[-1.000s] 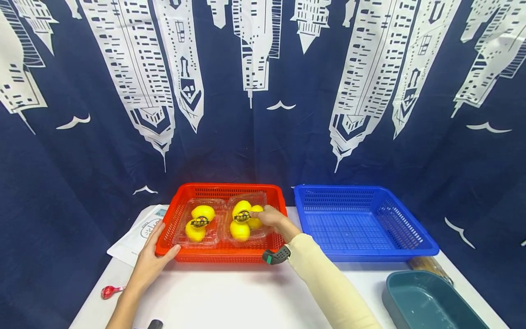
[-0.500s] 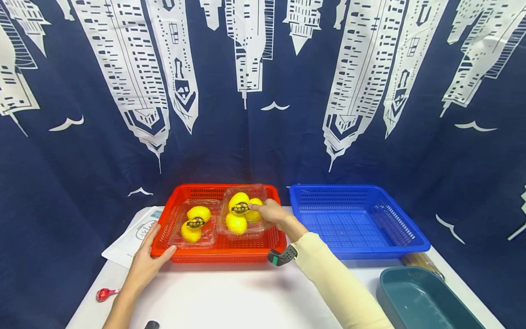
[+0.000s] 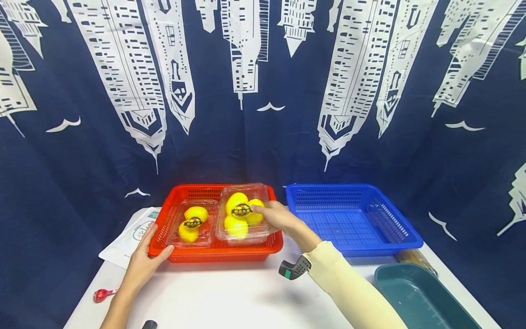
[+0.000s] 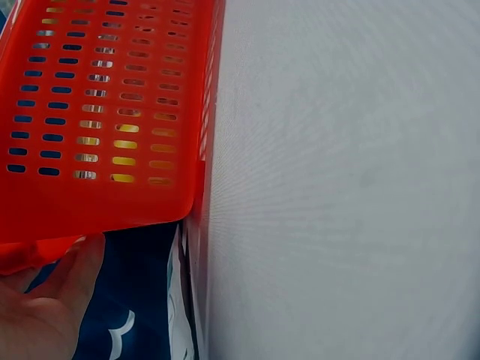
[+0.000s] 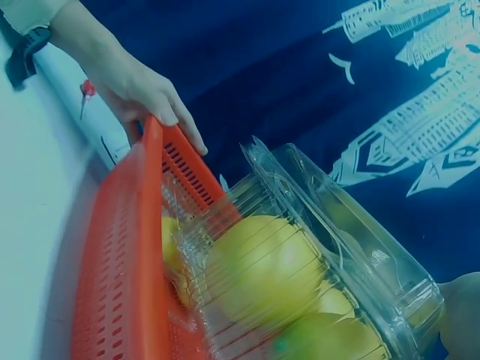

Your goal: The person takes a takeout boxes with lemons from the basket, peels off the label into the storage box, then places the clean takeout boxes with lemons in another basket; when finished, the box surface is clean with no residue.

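My right hand (image 3: 280, 214) grips the right side of a clear plastic clamshell box (image 3: 219, 228) with 3 lemons inside and a dark label on top. The box is raised and tilted over the right half of a red perforated basket (image 3: 218, 257). Beneath it, the right wrist view shows the box's ribbed base (image 5: 225, 322) above the basket rim. My left hand (image 3: 144, 260) holds the basket's front left corner, its thumb at the front rim and its fingers along the left side. A second clamshell box (image 3: 174, 235), with 2 lemons showing, lies in the basket's left half.
A blue perforated basket (image 3: 345, 228) stands right of the red one. A dark teal tub (image 3: 423, 292) is at the front right, beside a brown-bristled object (image 3: 415, 259). At left lie a red lollipop (image 3: 100, 295) and a white printed bag (image 3: 123, 244).
My right hand has lifted the lemon box up out of the red basket and tilted it. The left hand stays at the basket's corner, and the whole view has shifted slightly.
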Motion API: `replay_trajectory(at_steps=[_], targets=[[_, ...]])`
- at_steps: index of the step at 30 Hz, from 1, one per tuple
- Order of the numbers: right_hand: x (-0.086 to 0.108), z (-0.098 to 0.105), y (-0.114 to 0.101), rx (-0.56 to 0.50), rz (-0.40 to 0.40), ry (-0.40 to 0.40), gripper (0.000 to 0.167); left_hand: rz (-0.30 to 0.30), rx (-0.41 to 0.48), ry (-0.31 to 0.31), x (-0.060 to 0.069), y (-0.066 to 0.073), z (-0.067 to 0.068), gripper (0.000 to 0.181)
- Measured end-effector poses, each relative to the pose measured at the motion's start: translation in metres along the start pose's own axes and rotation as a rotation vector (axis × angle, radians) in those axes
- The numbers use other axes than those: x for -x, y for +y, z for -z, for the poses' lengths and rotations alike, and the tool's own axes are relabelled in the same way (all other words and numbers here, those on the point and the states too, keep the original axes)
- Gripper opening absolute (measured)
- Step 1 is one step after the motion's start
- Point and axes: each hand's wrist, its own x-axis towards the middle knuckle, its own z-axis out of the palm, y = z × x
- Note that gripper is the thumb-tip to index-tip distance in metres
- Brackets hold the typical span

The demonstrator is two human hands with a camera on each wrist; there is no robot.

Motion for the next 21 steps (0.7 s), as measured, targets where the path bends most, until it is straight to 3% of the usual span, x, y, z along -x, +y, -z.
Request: replay_trajectory(at_steps=[5, 11, 17, 21], targets=[[0.016, 0.004, 0.0, 0.033, 0.003, 0.02, 0.048, -0.001, 0.0, 0.001, -0.001, 0.0, -0.001, 0.088], [0.034, 0.008, 0.006, 0.01, 0.036, 0.034, 0.047, 0.001, -0.002, -0.007, -0.001, 0.001, 0.001, 0.089], [0.053, 0.011, 0.017, -0.008, 0.052, 0.037, 0.065, 0.018, -0.01, -0.015, 0.0, 0.002, 0.002, 0.089], [0.066, 0.012, 0.024, -0.022, 0.06, 0.059, 0.069, 0.019, -0.011, -0.017, 0.001, 0.003, 0.001, 0.089]])
